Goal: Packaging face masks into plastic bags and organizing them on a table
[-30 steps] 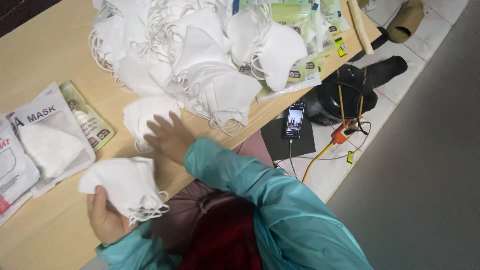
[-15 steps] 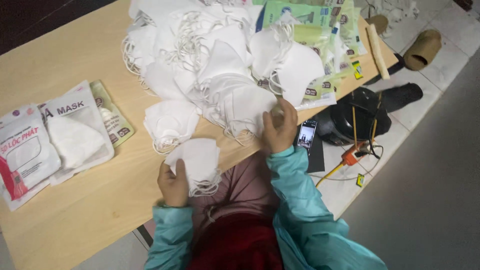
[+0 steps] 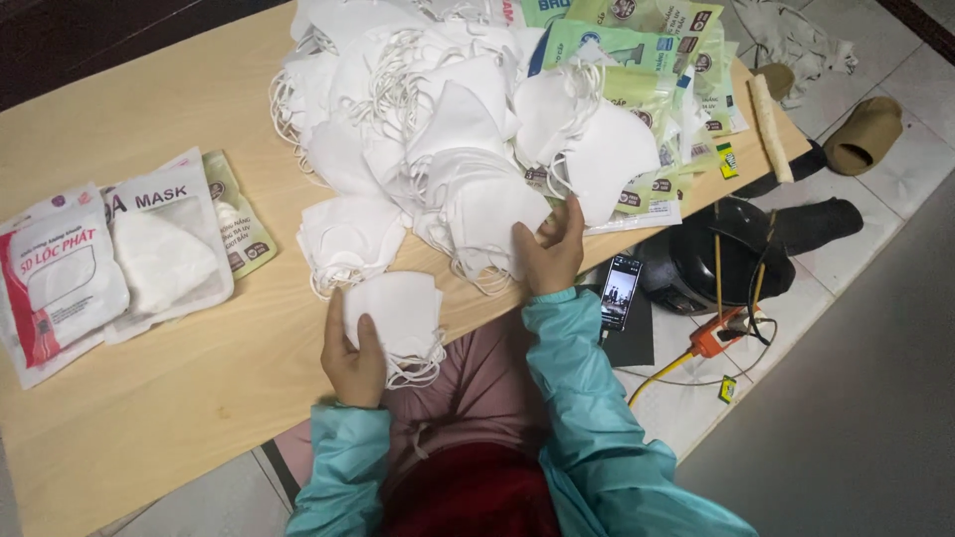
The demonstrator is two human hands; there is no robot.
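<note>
In the head view, the landmark is the big heap of white masks (image 3: 438, 129) that covers the far middle of the wooden table (image 3: 179, 398).

The left hand (image 3: 353, 353) lies at the near edge of the table, just in front of the heap. Its sleeve is teal, the forearm comes up from below, and the wrist is bent slightly inward. The fingers are curled around a small stack of folded white masks (image 3: 398, 313), thumb on top, so the hand is closed on that stack. The stack rests at the table edge, its ear loops hanging loose toward the person's lap, and it sits just near of another short pile of masks (image 3: 348, 239) at the heap's front left.

The right hand (image 3: 552, 249) reaches forward to the near right rim of the heap. The forearm runs up from the elbow, the palm faces down, and the fingers are spread and pressed on a white mask (image 3: 487, 219) at the heap's front. Whether it truly grips that mask or only presses it I cannot tell.

Left of the heap lie flat packets with masks inside (image 3: 109, 259). Behind the heap, to its right, are green packets (image 3: 637, 50). Right of the heap, off the table, a phone (image 3: 619, 290) lies on the floor.
</note>
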